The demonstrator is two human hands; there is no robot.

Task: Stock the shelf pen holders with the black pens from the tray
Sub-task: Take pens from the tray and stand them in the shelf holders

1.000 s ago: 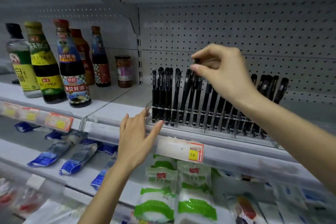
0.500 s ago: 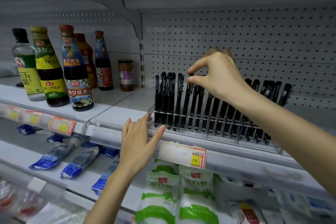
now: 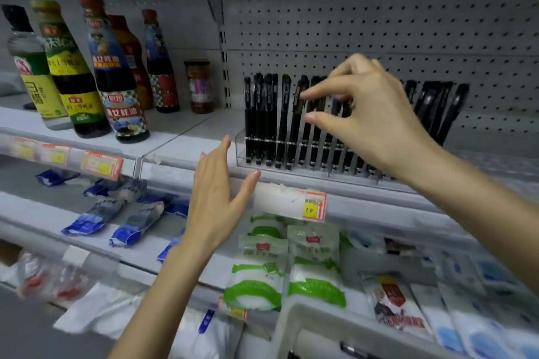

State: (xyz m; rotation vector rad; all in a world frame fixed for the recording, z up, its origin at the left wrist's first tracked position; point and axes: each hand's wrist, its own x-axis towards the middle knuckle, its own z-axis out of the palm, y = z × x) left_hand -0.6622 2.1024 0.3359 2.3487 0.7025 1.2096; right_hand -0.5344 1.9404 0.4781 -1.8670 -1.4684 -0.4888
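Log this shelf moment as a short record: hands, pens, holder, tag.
left hand: open, beside the holder's left front corner
right hand: open above the pens, thumb and forefinger apart, gripping nothing
pens: black, standing in a row in the clear holder
price tag: on the shelf edge below the holder, reads 7.9
bottles: standing farther left

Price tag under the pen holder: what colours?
The price tag is yellow, red-bordered; head view.

A shop aisle: pegboard-backed shelves (image 3: 186, 137), yellow price tags (image 3: 314, 208), sauce bottles (image 3: 116, 81), bagged goods (image 3: 256, 271).
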